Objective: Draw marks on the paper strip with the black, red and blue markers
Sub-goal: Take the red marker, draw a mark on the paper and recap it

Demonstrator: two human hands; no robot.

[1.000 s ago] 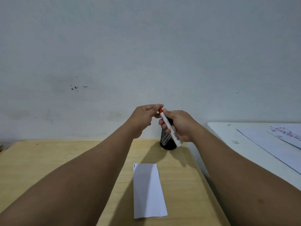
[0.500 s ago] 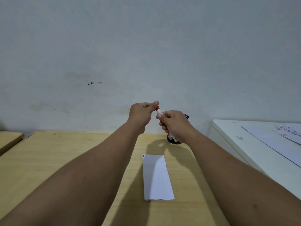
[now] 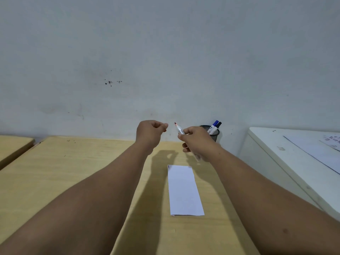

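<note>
Head view, both forearms extended over a pale wooden desk (image 3: 73, 181) with a smooth, faintly grained top. Right hand (image 3: 197, 142) is closed around the white cylindrical barrel of the red marker (image 3: 179, 129), fingers pressed together on it; the uncapped red tip points up and to the left, and printed text wraps the barrel just above the fingers. Left hand (image 3: 150, 132) is curled into a loose fist beside the tip, apart from it; thumb and forefinger pinch a small red piece, only a sliver of which shows at the fingertips, apparently the cap (image 3: 165, 130). Paper strip (image 3: 184, 190), a smooth white rectangle, lies flat on the desk below the hands, its long axis running away from the viewer; one short black stroke (image 3: 168, 167) sits at its far left corner. Pen cup (image 3: 213, 134), a dark wire-mesh cylinder, stands at the back of the desk against the wall, partly hidden behind the right hand; in it stand the blue marker (image 3: 214, 125) and the black marker (image 3: 219, 124), capped ends up and leaning right. Wall (image 3: 165, 52) is matte grey plaster with a few dark specks. White cabinet (image 3: 276, 153) at right carries loose printed sheets (image 3: 316, 150).
</note>
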